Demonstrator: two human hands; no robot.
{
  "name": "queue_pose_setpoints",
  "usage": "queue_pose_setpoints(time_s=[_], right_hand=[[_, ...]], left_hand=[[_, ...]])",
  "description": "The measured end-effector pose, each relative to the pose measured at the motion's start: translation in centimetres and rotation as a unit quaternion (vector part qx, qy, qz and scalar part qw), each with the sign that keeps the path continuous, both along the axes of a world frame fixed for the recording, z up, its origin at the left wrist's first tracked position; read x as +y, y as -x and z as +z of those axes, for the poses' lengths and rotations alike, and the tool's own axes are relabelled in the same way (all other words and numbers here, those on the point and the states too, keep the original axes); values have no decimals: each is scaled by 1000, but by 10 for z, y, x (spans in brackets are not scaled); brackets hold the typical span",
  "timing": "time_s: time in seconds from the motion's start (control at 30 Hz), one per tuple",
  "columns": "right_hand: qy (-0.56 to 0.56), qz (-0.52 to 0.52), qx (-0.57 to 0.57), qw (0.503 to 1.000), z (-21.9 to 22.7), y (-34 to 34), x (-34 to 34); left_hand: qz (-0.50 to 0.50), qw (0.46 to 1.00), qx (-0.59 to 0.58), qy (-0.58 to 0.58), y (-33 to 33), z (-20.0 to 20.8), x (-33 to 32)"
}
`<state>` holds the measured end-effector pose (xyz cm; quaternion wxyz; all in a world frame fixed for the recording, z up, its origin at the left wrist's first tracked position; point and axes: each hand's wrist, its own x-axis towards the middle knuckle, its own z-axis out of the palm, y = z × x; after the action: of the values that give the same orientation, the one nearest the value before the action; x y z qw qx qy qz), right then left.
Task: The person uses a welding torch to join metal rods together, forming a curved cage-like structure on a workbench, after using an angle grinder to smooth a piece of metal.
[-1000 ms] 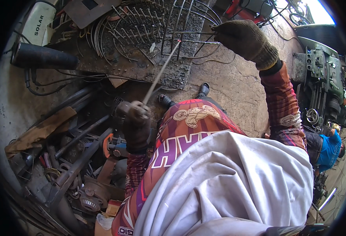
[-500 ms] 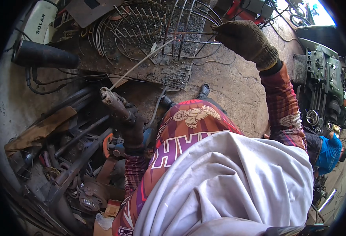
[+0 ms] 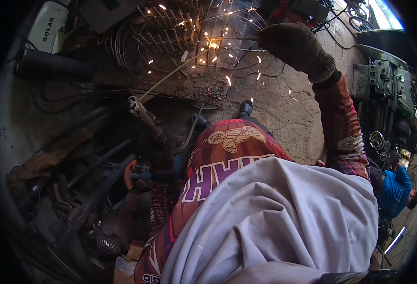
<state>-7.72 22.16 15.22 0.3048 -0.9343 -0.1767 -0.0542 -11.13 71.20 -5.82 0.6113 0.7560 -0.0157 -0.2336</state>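
In my left hand (image 3: 167,154), dark and shadowed, is a welding electrode holder (image 3: 144,118), its scorched head pointing away from me. A long thin welding electrode (image 3: 173,72) runs from its jaws up to a bright arc, where sparks (image 3: 213,45) spray from a joint of metal rods. My right hand (image 3: 296,51), in a brown knitted glove, is closed at the outer end of a thin metal rod (image 3: 240,39) that reaches toward the arc. Bent rods around the joint lie on the spatter-covered metal table (image 3: 203,92); glare and sparks hide the joint itself.
Upright metal pegs (image 3: 163,35) stand on the table. Scrap metal and tools, with an orange-rimmed grinder-like tool (image 3: 130,174), crowd the lower left. A dark cylinder (image 3: 52,66) juts in at left. At right are a green lathe-like machine (image 3: 391,90) and a person in blue (image 3: 393,189).
A faint glow at the electrode tip has become a bright arc throwing sparks, and the view has darkened. My left hand with the holder has shifted slightly right; my right hand stays nearly still.
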Motion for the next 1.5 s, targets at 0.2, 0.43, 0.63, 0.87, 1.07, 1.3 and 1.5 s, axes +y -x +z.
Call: queue_pose_setpoints(time_s=[0.2,0.43,0.63,0.87,1.07,1.3,1.5], right_hand=[[87,-24,2,996,14,0,14],[51,18,-31,998,-14,0,-7],[98,25,-25,995,7,-1,-1],[89,-60,5,994,14,2,16],[76,-69,31,994,17,2,20],[90,-49,5,995,17,1,17],[69,-39,5,997,16,1,17]], left_hand=[[3,990,-139,-23,-1,44,-22],[34,984,-176,16,-4,39,-11],[38,991,-127,-16,3,31,-9],[45,994,-82,50,-1,46,-24],[50,994,-92,29,-3,50,-26],[29,998,-35,48,-4,38,-17],[24,998,-37,46,-2,38,-18]])
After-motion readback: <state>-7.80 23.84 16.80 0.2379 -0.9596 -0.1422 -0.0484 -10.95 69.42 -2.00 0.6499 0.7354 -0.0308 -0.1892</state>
